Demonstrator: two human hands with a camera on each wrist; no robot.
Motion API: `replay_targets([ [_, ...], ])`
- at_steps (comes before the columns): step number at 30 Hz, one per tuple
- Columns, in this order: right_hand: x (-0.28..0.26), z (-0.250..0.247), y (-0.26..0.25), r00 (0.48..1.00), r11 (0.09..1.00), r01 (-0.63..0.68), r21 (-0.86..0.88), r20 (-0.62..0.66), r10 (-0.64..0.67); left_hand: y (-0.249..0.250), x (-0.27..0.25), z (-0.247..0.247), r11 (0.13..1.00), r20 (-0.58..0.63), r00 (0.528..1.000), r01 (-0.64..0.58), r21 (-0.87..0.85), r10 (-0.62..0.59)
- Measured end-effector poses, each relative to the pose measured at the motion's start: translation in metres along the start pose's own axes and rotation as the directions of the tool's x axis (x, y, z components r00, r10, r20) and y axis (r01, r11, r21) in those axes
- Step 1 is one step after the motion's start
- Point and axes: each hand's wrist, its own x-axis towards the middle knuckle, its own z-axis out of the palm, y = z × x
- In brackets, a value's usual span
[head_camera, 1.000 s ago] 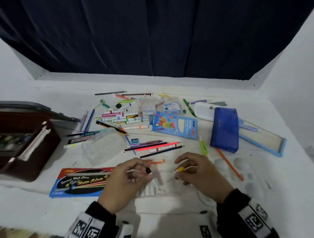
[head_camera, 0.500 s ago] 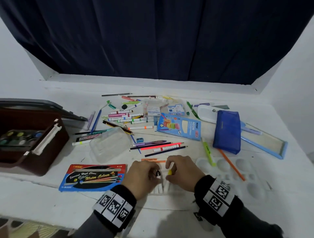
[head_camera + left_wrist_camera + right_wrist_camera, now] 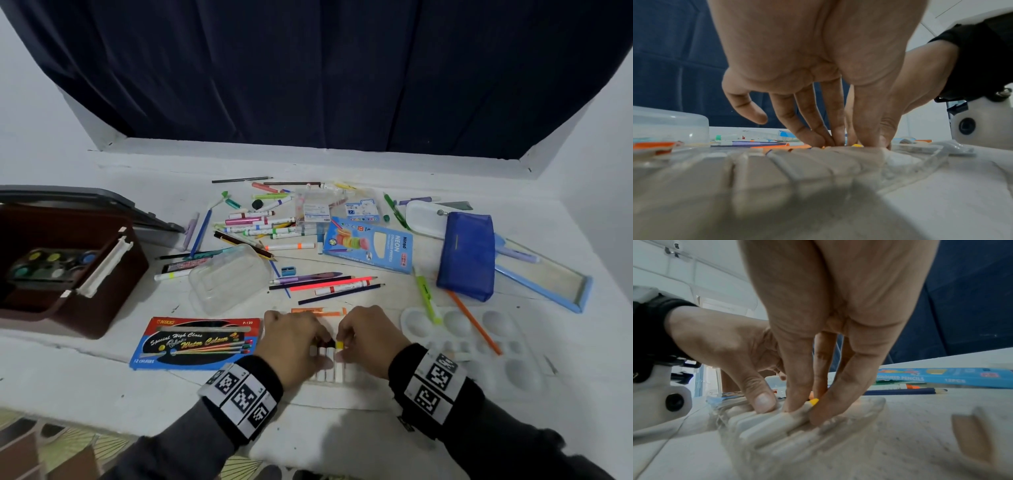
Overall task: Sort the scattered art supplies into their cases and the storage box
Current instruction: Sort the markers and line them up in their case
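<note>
**Both hands at the tray of white paint tubes**

The left hand point(image 3: 291, 337) and the right hand point(image 3: 371, 337) met at the near edge of the white surface point(image 3: 342, 428), over a clear plastic tray point(image 3: 869, 404) that held a row of white paint tubes point(image 3: 330, 368) lying side by side. The right hand's thumb and fingers point(image 3: 830, 405) were curled down on a tube with a yellow cap point(image 3: 813, 401), pinching it at the cap end as it lay in the row. The left hand's fingers point(image 3: 813, 138) were extended downward, their tips pressing on the tubes just beside the yellow cap; whether they gripped any one tube could not be told. The left little finger stood off, bent and free.

Just left of the tray lay the flat water-colour box point(image 3: 198, 342), red, blue and black. Behind the hands an orange strip point(image 3: 317, 311) lay on the surface, and beyond it loose pencils and markers point(image 3: 329, 286) were scattered. A clear plastic lid point(image 3: 229, 277) sat near them. The brown storage box point(image 3: 68, 267) stood open at the far left, a paint palette with coloured wells inside it. To the right were the blue coloured-pencil box point(image 3: 370, 245), a blue pouch point(image 3: 467, 255) and a white mixing palette point(image 3: 479, 346) with an orange pencil point(image 3: 474, 322) across it.
</note>
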Motion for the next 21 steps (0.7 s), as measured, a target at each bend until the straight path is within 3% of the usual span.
replay_targets([
  [7,0.0,-0.001,0.0,0.999,0.996,0.04,-0.075,0.021,-0.039,-0.004,0.001,-0.006,0.998,0.042,0.999,-0.036,0.055,0.034],
  [11,0.005,-0.003,-0.002,0.994,0.988,0.098,-0.116,0.052,-0.093,-0.006,0.004,-0.007,1.0,0.055,0.998,-0.009,-0.019,0.01],
  [14,0.006,-0.002,0.0,0.993,0.988,0.106,-0.115,0.055,-0.1,-0.01,0.008,-0.009,0.994,-0.007,1.0,0.019,-0.109,-0.02],
  [21,0.008,-0.001,-0.001,0.994,0.983,0.096,-0.154,0.061,-0.087,-0.009,0.023,-0.021,0.996,0.093,0.996,0.005,0.085,-0.013],
])
